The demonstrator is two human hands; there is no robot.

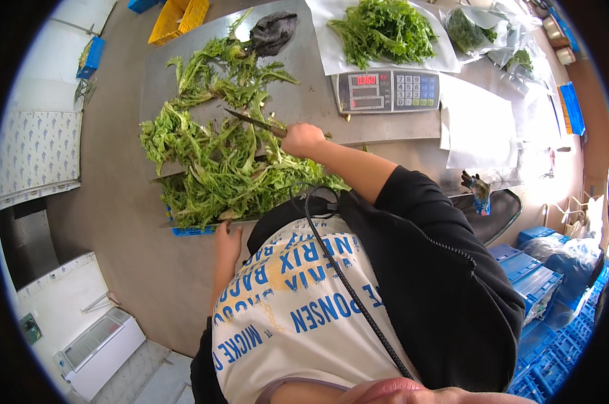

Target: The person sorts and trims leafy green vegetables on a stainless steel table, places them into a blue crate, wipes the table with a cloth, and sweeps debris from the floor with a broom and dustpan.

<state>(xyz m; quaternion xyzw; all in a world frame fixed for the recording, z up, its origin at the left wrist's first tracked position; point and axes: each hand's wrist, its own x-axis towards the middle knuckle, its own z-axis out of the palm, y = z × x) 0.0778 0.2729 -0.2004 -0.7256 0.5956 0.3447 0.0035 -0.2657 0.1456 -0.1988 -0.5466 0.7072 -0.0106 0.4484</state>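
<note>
My right hand [303, 140] grips the handle of a knife [254, 120], its blade pointing left over leafy greens. Trimmed frilly leaves [213, 151] lie heaped beneath it, spreading along the left part of the stainless steel table [314, 101]. At the near table edge, my left hand [228, 241] reaches up against the lower rim of the heap. Leaves and the metal edge partly hide its fingertips, so any hold is unclear. Part of a blue crate [193, 231] shows under the greens.
A digital scale [388, 92] carries a white sheet [329, 45] with a bunch of greens [385, 30]. Nearby lie a dark cloth [273, 33], bagged greens [468, 30] and white sheets [478, 126]. A patterned glove [478, 192] is at right; blue crates [526, 278] stand behind.
</note>
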